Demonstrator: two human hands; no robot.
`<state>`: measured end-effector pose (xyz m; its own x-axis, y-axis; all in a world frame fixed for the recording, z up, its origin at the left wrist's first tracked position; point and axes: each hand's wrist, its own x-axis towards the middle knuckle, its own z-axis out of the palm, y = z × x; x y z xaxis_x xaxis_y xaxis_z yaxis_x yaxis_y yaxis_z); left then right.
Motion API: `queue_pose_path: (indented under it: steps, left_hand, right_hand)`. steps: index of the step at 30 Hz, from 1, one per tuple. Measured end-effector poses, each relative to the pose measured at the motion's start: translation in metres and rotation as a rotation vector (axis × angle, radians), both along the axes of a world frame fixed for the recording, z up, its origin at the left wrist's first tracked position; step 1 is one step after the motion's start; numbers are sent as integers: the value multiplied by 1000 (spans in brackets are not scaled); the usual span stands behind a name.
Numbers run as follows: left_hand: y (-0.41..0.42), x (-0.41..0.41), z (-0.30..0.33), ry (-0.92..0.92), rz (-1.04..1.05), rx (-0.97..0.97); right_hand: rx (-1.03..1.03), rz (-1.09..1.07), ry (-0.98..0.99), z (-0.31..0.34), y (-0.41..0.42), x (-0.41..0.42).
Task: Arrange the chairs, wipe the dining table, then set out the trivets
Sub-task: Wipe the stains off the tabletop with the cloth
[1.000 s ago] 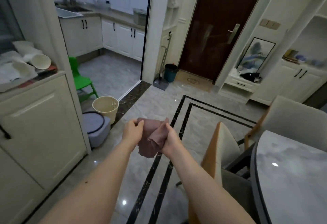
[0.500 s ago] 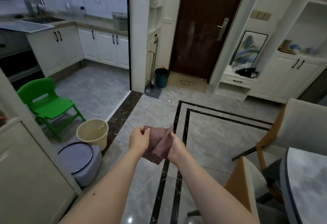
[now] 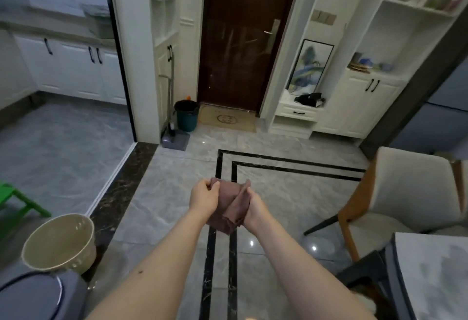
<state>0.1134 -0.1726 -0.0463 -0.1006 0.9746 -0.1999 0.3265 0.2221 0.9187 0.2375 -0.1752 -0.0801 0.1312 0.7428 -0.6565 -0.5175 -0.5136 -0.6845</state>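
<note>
1. Cloth, small mauve-brown fabric rag (image 3: 231, 204), is held between both hands at centre, above the grey marble floor (image 3: 164, 193).
2. Left hand (image 3: 203, 197): fingers pinching the cloth's top-left edge. Right hand (image 3: 253, 208): fingers curled round the cloth's right side, a flap draped over it.
3. Grey marble-top bench (image 3: 435, 276) sits near right; grey-and-orange padded chair (image 3: 405, 190) is beside it, w/ a dark chair frame nearer.
4. Step, prob.: readying cloth for the wipe. Next needs a turn right, cloth pressed flat on bench.

Mauve-brown cloth (image 3: 231, 205), dark brown door (image 3: 238, 38), green stool (image 3: 15, 199).
</note>
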Motion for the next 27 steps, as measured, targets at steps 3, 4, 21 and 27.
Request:
queue_pose_path:
  steps: [3, 4, 21, 27]
  left_hand:
    - [55, 26, 2, -17, -83, 0]
    - [71, 33, 4, -16, -121, 6]
    - [205, 310, -1, 1, -768, 84]
    - [213, 434, -7, 43, -924, 67]
  right_hand:
    - [105, 3, -84, 11, 33, 23]
    - [105, -17, -77, 6, 49, 32]
    - [-28, -616, -162, 9, 108, 255]
    - [-91, -757, -127, 3, 106, 363]
